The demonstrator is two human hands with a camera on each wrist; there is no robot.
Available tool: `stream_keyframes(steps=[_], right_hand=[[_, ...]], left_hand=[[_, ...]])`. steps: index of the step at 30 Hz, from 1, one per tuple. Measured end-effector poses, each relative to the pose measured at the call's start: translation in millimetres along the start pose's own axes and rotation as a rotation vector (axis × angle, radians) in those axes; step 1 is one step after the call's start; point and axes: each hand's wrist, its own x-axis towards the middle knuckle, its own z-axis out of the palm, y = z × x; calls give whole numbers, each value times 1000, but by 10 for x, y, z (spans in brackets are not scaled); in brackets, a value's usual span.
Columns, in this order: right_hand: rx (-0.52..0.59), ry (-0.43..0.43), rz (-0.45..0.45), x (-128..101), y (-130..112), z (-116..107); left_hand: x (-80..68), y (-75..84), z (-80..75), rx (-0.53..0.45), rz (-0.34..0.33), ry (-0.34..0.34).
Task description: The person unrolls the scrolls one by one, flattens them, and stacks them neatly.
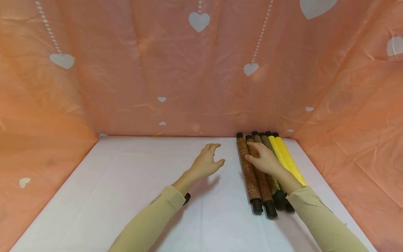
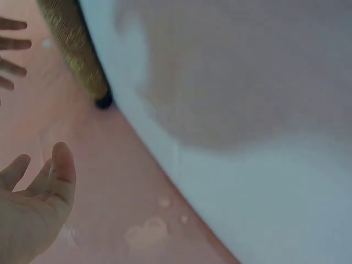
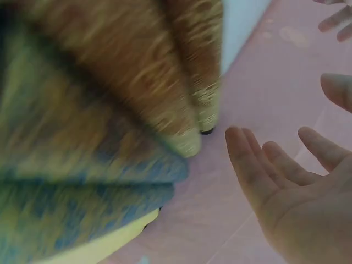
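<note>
Side by side on the right of the table lie several long rolls with black ends. Two are brown with a gold pattern, the outermost brown roll (image 1: 247,171) being the leftmost. Beside them come mottled olive rolls (image 1: 273,178), then bright yellow rolls (image 1: 288,157). My right hand (image 1: 263,160) is over the brown and olive rolls in the head view, fingers loosely bent and apart from the thumb. The right wrist view shows that hand (image 3: 308,192) with nothing in its grasp. Left of the rolls, my left hand (image 1: 206,162) hovers above the table, thumb and fingers spread, holding nothing.
The white tabletop (image 1: 126,189) extends left of the rolls. Peach-coloured cloth (image 1: 176,77) printed with white hearts hangs behind the table and along both sides. The far roll ends lie close to the back cloth.
</note>
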Motion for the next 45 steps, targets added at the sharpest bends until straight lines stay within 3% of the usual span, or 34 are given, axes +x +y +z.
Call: stream_keyframes(steps=[8, 13, 19, 26, 31, 35, 41, 45], right_hand=[[-92, -66, 0, -36, 174, -104], [-131, -103, -19, -55, 239, -121], [-159, -172, -57, -94, 329, -85], [-139, -263, 26, -42, 392, -88], [-158, -308, 42, -16, 363, -117], [-190, -276, 2, -21, 349, -95], [-203, -251, -26, -24, 316, -23], [-201, -258, -18, -19, 282, 6]], left_hand=[[83, 152, 371, 62, 7, -156], [138, 217, 537, 120, 18, -217], [189, 312, 697, 218, 35, -282], [195, 424, 763, 302, 3, -381], [226, 420, 761, 281, -6, -420], [262, 394, 748, 223, -17, -439], [273, 354, 735, 64, -70, -425], [270, 362, 729, 25, -88, -401]])
